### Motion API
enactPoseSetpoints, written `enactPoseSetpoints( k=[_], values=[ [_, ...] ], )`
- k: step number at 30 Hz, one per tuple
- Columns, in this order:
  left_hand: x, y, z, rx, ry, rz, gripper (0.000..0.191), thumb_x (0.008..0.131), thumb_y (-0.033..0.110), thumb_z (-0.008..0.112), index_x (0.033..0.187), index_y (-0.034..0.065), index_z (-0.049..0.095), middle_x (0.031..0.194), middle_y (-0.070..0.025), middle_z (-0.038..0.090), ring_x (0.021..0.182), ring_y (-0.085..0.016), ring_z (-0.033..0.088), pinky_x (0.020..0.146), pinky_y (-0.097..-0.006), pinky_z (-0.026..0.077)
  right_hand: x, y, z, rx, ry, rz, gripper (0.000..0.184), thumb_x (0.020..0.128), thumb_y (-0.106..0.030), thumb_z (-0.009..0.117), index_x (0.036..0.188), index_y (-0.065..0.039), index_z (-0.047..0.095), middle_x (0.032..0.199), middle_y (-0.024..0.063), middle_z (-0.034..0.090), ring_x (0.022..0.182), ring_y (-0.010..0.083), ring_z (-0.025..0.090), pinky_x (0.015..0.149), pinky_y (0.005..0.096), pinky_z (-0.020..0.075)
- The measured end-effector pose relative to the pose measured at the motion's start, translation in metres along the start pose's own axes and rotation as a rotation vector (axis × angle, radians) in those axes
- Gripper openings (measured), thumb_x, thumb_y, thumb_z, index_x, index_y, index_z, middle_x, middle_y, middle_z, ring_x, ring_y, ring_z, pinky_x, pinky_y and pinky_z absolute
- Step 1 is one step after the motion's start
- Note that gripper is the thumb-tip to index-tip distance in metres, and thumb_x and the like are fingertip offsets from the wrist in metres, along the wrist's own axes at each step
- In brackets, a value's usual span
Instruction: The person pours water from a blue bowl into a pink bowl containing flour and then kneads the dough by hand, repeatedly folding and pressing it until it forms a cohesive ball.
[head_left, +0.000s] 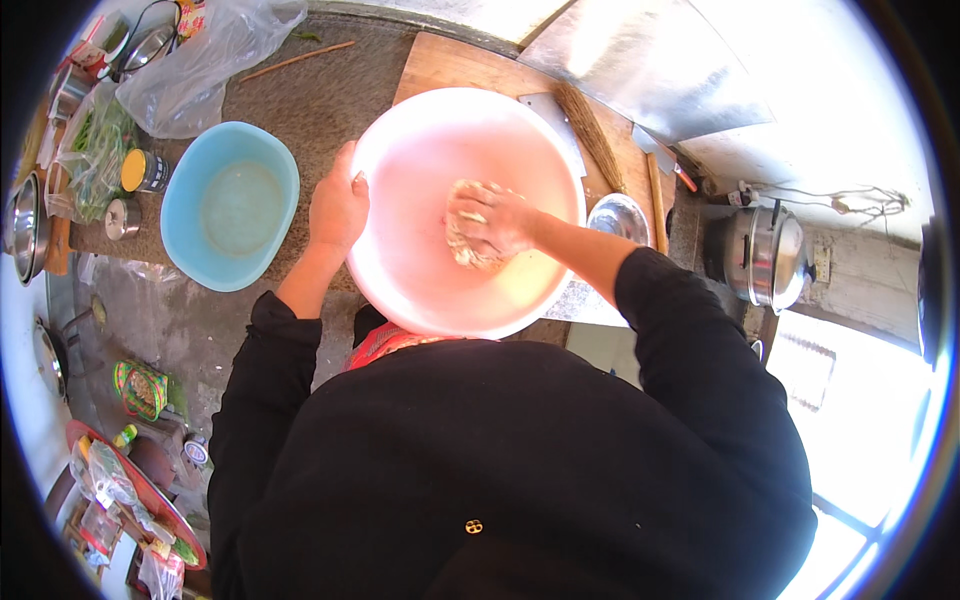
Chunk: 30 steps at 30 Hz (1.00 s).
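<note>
A large pink plastic basin (405, 157) stands in front of me, partly over a wooden board. My left hand (341, 206) grips its left rim, with the thumb on the rim's inner side. Inside the basin my right hand (499, 225) presses on a lump of dough (469, 255), its fingers spread over the top and sunk into it. Bits of dough cling to the fingers. The palm hides the right part of the lump.
Left of the basin sits a light blue plastic tub (240, 206), near a yellow-lidded can (142, 171) and a small metal pot (121, 219). On the wooden board (442, 64) lie a straw brush (589, 131), a metal bowl (619, 217) and a rolling pin (658, 202). A steamer pot (757, 255) stands far right.
</note>
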<state>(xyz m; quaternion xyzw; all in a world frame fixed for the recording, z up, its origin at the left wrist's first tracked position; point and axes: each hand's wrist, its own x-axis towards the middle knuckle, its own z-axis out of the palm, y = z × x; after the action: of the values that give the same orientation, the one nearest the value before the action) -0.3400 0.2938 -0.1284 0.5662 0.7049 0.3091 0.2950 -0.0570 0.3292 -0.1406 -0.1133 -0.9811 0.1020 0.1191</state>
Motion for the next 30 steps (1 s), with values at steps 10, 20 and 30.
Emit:
enactPoseSetpoints(
  k=[10,20,30],
  values=[
    [-0.006,0.005,-0.004,-0.027,-0.025,-0.039,0.048,0.091,0.014,0.052,0.138,0.0117,0.043,0.092,-0.0265,0.065,0.085,-0.043,0.063,0.076,-0.0506,0.048,0.083,0.063,0.05,-0.104,-0.229,0.12,0.027,0.077,-0.027,0.056,0.097,-0.008,0.058,0.099,0.0133,0.062,0.095,0.0342,0.061,0.086,0.0463,0.049],
    [0.002,0.01,-0.004,0.061,-0.035,-0.038,0.047,0.092,0.013,0.052,0.138,0.0095,0.045,0.108,-0.0288,0.063,0.101,-0.044,0.061,0.086,-0.0466,0.047,0.094,0.054,0.055,-0.056,-0.234,0.417,0.041,0.081,-0.032,0.056,0.114,-0.009,0.059,0.109,0.0147,0.065,0.102,0.0324,0.061,0.094,0.0452,0.0447],
    [0.003,0.002,0.0,0.037,-0.009,-0.03,0.049,0.092,0.016,0.051,0.14,0.013,0.043,0.11,-0.0257,0.064,0.101,-0.042,0.062,0.088,-0.0484,0.048,0.021,-0.058,-0.059,-0.195,-0.368,0.329,0.016,0.082,-0.03,0.059,0.078,-0.015,0.065,0.089,0.0056,0.066,0.094,0.0247,0.062,0.082,0.0469,0.0444]
  ],
)
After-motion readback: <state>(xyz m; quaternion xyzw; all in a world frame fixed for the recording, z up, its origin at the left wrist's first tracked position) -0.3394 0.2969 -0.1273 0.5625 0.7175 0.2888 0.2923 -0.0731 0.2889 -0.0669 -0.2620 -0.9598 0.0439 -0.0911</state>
